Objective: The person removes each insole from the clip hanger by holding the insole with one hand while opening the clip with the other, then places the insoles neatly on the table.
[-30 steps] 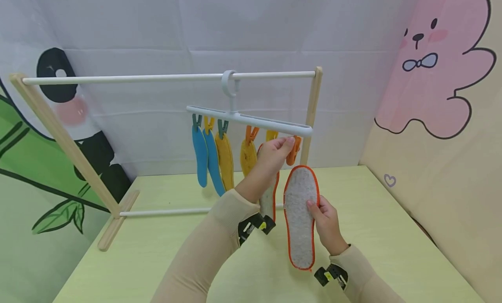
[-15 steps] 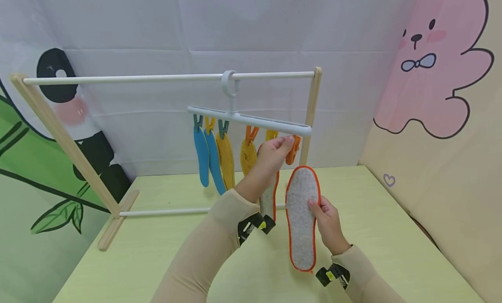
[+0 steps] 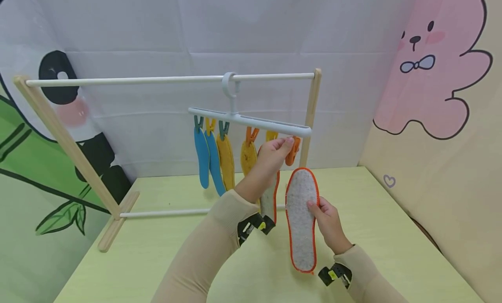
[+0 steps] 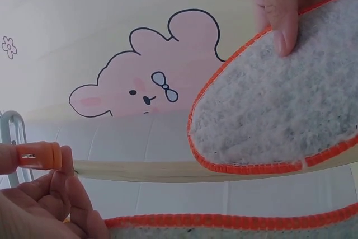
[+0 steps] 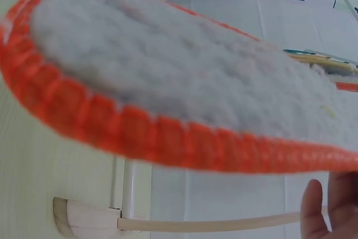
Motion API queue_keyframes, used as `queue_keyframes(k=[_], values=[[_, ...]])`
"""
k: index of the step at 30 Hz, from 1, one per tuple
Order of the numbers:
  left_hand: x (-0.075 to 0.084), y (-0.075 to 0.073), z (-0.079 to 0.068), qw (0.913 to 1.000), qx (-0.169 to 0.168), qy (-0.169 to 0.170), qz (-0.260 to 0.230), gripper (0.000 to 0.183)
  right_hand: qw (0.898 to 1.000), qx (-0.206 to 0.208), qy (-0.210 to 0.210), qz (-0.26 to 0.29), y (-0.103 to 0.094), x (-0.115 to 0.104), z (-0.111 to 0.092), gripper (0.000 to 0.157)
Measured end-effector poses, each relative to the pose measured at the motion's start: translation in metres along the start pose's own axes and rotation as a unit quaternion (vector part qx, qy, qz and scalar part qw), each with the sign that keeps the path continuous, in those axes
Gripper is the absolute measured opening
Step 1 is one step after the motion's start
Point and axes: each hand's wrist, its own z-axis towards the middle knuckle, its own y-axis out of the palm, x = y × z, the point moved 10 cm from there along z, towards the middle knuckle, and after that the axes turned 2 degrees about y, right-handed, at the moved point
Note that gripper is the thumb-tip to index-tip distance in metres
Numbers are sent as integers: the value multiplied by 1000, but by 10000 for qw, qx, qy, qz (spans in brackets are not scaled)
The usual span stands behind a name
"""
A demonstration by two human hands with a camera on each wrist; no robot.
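A grey felt insole (image 3: 302, 220) with orange edging hangs upright from my right hand (image 3: 328, 222), thumb on its face and fingers behind. My left hand (image 3: 270, 157) pinches an orange clothespin (image 3: 293, 151) at the right end of the pale hanger (image 3: 270, 124). In the left wrist view, the clothespin (image 4: 39, 155) lies between thumb and fingertips, apart from the insole's rounded end (image 4: 268, 104). Behind my left wrist hangs a second grey insole (image 3: 269, 200), partly hidden. The insole (image 5: 196, 82) fills much of the right wrist view.
Blue insoles (image 3: 201, 157) and yellow insoles (image 3: 225, 157) hang from clothespins on the hanger's left and middle. The hanger hooks over the white rod (image 3: 137, 80) of a wooden-ended rack (image 3: 70, 146). This rack stands on a pale table (image 3: 164, 259).
The view has shifted slightly. My left hand stays on the clothespin, and my right hand keeps holding the insole just below it, with barely any movement.
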Motion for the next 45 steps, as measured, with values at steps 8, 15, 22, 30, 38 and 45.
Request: queue_keyframes(k=[8,15,22,30,38,45], values=[[2,-1,2,9999,-82,99,58,35,9985,154,517,18,-11,10,5,26],[3,-1,2,9996,-178,186,98,34,9955,31,949,60,-13,22,5,27],[0,0,1,9995,-233,149,142,36,9928,-434,1097,213,-6,28,3,29],[1,-1,1,9997,-150,89,156,35,9883,-717,1258,486,-2,33,5,33],[3,0,1,9997,-147,86,175,36,9857,-890,1400,307,-6,37,6,37],[3,0,3,9999,-117,72,66,35,9853,-867,1442,303,-8,40,5,37]])
